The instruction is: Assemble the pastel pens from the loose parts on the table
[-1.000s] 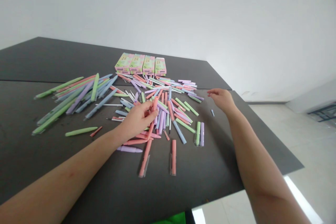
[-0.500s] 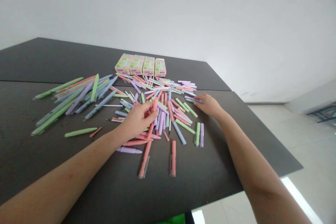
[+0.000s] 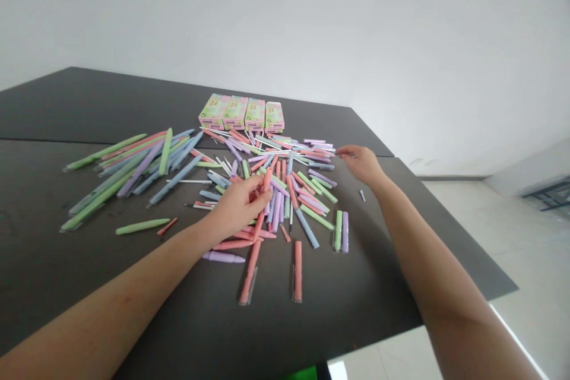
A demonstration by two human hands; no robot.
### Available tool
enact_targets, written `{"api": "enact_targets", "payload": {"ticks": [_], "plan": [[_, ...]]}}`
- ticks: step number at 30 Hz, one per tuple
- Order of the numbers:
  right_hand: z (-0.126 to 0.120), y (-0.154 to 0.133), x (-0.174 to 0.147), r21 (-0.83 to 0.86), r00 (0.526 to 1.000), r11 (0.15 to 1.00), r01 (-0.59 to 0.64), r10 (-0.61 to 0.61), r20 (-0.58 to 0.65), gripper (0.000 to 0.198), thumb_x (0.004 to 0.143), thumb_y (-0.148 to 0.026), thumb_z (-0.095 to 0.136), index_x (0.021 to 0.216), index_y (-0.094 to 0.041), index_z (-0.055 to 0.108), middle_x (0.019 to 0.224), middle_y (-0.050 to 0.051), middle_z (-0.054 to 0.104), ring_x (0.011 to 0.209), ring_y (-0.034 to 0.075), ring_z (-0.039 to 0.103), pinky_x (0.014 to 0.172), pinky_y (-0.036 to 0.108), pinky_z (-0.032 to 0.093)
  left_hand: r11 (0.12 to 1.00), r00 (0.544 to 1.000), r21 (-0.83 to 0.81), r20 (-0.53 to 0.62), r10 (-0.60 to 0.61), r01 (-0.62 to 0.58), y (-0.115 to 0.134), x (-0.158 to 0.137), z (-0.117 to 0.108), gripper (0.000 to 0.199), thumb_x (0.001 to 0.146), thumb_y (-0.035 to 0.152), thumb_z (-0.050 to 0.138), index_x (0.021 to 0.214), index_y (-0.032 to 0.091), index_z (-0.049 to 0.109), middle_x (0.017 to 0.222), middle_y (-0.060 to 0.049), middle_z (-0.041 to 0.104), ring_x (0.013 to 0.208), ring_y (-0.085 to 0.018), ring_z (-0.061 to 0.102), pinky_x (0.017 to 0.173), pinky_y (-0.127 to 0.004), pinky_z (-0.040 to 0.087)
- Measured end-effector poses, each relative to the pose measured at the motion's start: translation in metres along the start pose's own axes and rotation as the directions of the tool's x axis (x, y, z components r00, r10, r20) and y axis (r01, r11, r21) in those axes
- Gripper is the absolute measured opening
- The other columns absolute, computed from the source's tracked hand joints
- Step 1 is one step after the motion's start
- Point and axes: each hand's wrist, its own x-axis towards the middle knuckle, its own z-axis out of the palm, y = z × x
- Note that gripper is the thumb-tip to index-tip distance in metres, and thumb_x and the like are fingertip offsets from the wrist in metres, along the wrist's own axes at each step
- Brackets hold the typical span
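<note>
Right hand (image 3: 361,164) farther forward — slim, smooth tubes (image 3: 321,167) near

A white wall (image 3: 285,24) backs the dark table (image 3: 365,285) and pale floor (image 3: 481,219).

The left hand (image 3: 240,205) hides part of a coral pen barrel (image 3: 268,177), and the bottom edge crops a green object (image 3: 305,374).

Dark tabletop (image 3: 214,332), four pink-and-green boxes (image 3: 238,111) in a row, pen parts (image 3: 278,167) heaped before them, pastel pens (image 3: 143,167) piled at left, two coral tubes (image 3: 298,267) in front
</note>
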Motion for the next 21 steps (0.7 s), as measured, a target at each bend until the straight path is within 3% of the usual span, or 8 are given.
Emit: {"api": "enact_targets", "payload": {"ticks": [4,9,11,18,21], "plan": [[0.014,-0.029,0.016,-0.037,0.979,0.984,0.176,-0.170,0.115,0.043,0.083,-0.013,0.043,0.117,-0.017,0.069,0.122,0.008,0.067,0.114,0.023,0.060,0.098,0.030,0.044,0.999,1.000,0.039,-0.003,0.012,-0.012,0.001,0.000,-0.001,0.020,0.088,0.039,0.050,0.084,0.019,0.053,0.067,0.002,0.059,0.058,-0.015,0.059,0.051,-0.023,0.044],[0.044,-0.078,0.027,-0.099,0.887,0.906,0.411,-0.373,0.271,0.052,0.088,-0.015,0.041,0.139,-0.018,0.049,0.140,0.007,0.054,0.125,0.023,0.052,0.105,0.033,0.040,1.000,1.000,0.024,-0.007,0.020,-0.020,0.002,0.000,0.000,0.018,0.088,0.036,0.049,0.082,0.019,0.052,0.066,0.002,0.059,0.058,-0.014,0.059,0.051,-0.023,0.044],[0.055,-0.091,0.027,-0.119,0.849,0.870,0.479,-0.424,0.317,0.050,0.090,-0.016,0.039,0.139,-0.020,0.049,0.144,0.006,0.050,0.129,0.022,0.049,0.107,0.033,0.037,1.000,1.000,0.016,-0.021,0.015,-0.015,0.003,0.000,-0.002,0.017,0.087,0.034,0.049,0.081,0.019,0.052,0.066,0.002,0.060,0.059,-0.015,0.060,0.051,-0.023,0.045],[0.063,-0.090,0.007,-0.210,0.857,0.856,0.472,-0.390,0.336,0.047,0.094,-0.022,0.034,0.139,-0.022,0.048,0.144,0.007,0.049,0.119,0.025,0.057,0.096,0.037,0.046,0.991,0.984,-0.112,-0.159,-0.086,0.068,0.016,0.010,-0.021,0.019,0.083,0.037,0.056,0.079,0.018,0.053,0.065,0.000,0.063,0.053,-0.015,0.061,0.048,-0.024,0.047],[0.055,-0.082,-0.004,-0.232,0.863,0.858,0.458,-0.367,0.348,0.045,0.095,-0.025,0.032,0.135,-0.023,0.052,0.146,0.006,0.047,0.118,0.026,0.057,0.091,0.036,0.048,0.981,0.982,-0.162,-0.138,-0.128,0.105,0.015,0.015,-0.028,0.018,0.083,0.036,0.054,0.081,0.018,0.051,0.062,0.001,0.063,0.048,-0.016,0.062,0.045,-0.024,0.046]]}}
